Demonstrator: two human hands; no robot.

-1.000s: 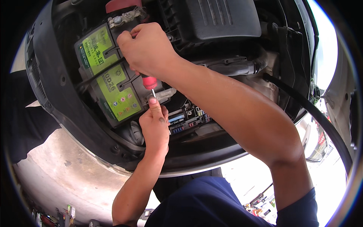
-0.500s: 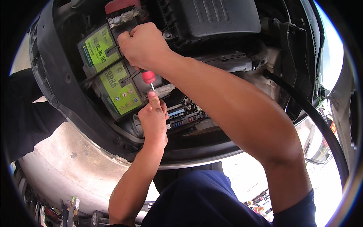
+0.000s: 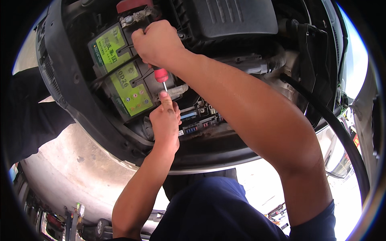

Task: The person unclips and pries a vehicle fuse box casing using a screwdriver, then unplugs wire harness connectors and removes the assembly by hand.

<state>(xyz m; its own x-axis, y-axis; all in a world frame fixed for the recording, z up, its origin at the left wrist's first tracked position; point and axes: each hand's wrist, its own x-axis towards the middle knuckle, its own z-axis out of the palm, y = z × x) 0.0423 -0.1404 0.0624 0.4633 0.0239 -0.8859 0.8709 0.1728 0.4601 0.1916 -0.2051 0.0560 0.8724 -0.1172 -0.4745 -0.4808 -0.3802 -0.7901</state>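
In the top middle, the right hand's [image 3: 159, 44] fingers are wrapped around a red-handled tool [image 3: 161, 75]. Just below, the left hand's [image 3: 165, 122] thumb is at its metal rod; I can't tell what those curled fingers hold. A green-topped battery [image 3: 129, 95] sits upper left.

The open engine bay [image 3: 217, 154] and exposed car battery [image 3: 130, 95] suggest a garage.
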